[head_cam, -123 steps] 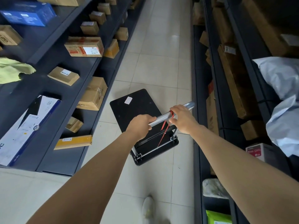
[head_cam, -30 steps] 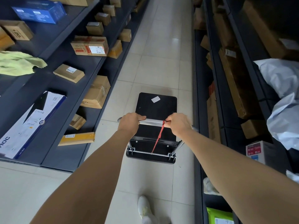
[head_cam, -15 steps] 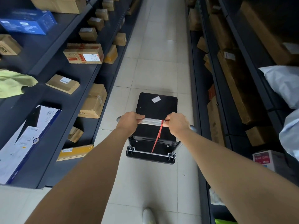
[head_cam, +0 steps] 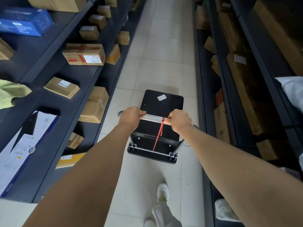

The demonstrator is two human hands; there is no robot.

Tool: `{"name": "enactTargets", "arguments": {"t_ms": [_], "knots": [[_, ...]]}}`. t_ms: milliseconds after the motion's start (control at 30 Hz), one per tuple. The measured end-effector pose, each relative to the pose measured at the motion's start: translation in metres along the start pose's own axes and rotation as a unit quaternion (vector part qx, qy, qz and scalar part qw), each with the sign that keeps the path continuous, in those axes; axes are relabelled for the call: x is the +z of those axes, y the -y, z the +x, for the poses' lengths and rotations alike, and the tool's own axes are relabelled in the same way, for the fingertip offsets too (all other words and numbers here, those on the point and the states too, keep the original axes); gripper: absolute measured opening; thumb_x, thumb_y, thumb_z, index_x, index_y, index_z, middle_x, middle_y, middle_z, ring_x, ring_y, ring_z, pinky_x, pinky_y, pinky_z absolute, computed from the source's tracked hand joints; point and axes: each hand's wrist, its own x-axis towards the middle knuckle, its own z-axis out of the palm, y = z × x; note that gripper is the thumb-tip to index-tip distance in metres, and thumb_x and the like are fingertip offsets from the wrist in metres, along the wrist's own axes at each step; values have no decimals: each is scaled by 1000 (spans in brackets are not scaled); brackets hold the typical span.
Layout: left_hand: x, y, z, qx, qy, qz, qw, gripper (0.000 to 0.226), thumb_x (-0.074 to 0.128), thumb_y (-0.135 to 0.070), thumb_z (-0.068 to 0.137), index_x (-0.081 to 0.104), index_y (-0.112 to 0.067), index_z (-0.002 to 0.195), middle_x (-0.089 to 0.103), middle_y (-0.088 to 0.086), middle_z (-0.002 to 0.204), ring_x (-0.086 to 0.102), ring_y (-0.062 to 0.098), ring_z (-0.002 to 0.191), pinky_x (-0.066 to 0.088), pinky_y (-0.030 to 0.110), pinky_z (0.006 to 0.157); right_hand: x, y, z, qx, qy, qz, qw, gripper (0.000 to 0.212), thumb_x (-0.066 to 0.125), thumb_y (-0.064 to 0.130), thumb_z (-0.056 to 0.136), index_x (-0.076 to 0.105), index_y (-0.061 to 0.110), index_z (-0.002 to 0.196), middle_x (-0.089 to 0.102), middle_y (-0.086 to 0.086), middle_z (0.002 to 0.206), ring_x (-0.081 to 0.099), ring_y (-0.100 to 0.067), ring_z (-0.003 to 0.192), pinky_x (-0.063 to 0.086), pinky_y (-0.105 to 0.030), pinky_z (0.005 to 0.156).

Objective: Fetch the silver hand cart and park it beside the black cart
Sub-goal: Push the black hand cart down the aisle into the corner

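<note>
Two grips hold the cart's handle. The left grip is wrapped round the silver bar near its left end. The right grip is clenched on the right end, just beside the knot of a red cord that runs down to the base rail. The cart stands on the floor of a narrow aisle, its black deck pointing ahead between the left shelves and the right shelves. No black cart is in view, so parking looks some way off.

The main risk, I judge, is the tight aisle. A slightly skewed push could drive a deck corner into a shelf post or into the box at the left shelf's edge. If the cord loosens it might foul a wheel. The shoe close behind the base could clip it mid-stride.
</note>
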Motion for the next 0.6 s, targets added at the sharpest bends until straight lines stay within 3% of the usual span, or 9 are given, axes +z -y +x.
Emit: {"name": "enactTargets", "arguments": {"t_ms": [133,267,400,533,600], "knots": [[-9,-3,25,2,-2,10,1000,31,60,-8,93,68,-25,118,70,4,109,63,27,97,46,41,96,-11,7,21,-3,7,-2,1000,22,54,13,93,69,10,109,68,-11,100,57,-24,79,51,-31,76],[-19,-7,50,-4,-5,-1,1000,29,60,-7,92,70,-22,115,71,5,109,62,27,97,47,41,95,-20,13,43,-12,5,-11,1000,21,54,12,94,67,8,110,68,-12,99,63,-26,86,50,-30,74],[-30,-13,77,-3,-8,37,999,36,54,-1,95,67,-24,119,70,2,111,61,26,96,48,38,92,-30,18,71,-18,17,-12,1000,18,57,11,91,66,7,107,62,-9,86,58,-23,78,50,-30,73],[-39,-20,102,-12,1,48,999,32,51,-5,97,66,-21,121,69,3,112,58,29,101,49,35,92,-38,21,97,-21,13,8,1000,15,61,24,91,65,9,92,52,-4,67,55,-21,67,46,-28,61],[-40,-25,112,-14,4,48,999,32,51,-6,98,66,-21,121,69,4,112,57,30,102,49,34,91,-43,21,105,-19,15,12,1000,17,61,25,92,65,9,93,52,-4,67,55,-21,67,48,-28,63]]}}
